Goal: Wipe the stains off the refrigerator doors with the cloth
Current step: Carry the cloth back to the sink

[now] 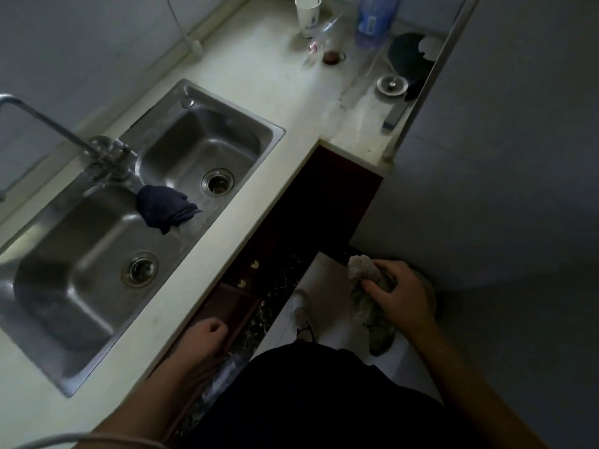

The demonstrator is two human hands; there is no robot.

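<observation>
While the person stood between counter (259, 76) and refrigerator, the right hand (400, 291) gripped the cloth (363, 268), fingers curled over a bunched wad of it with the thumb tucked against the side. That wad sat just beyond the fingertips and seemed to lie against the refrigerator door (502, 189) low down near its edge, though actual contact was hard to confirm in the dim light. Bunching it that way probably gave a firm pad to press with, while the loose tail hung below the palm, out of the way. The cloth looked grey, nubbly and soft, like worn towelling; the door beyond the knuckles was a smooth, flat, matte grey panel on which no stains could be made out.

Off to the far side from the right hand, the left hand (207, 332) hung idle beside the counter's front edge, fingers loosely curled around nothing, likely just kept clear of the work. Beyond it lay a double stainless sink (194, 140), shiny with rounded corners, and a dark, limp rag (163, 209) draped over its divider. A pale paper cup (308, 14) stood on the counter, well away from both hands.
</observation>
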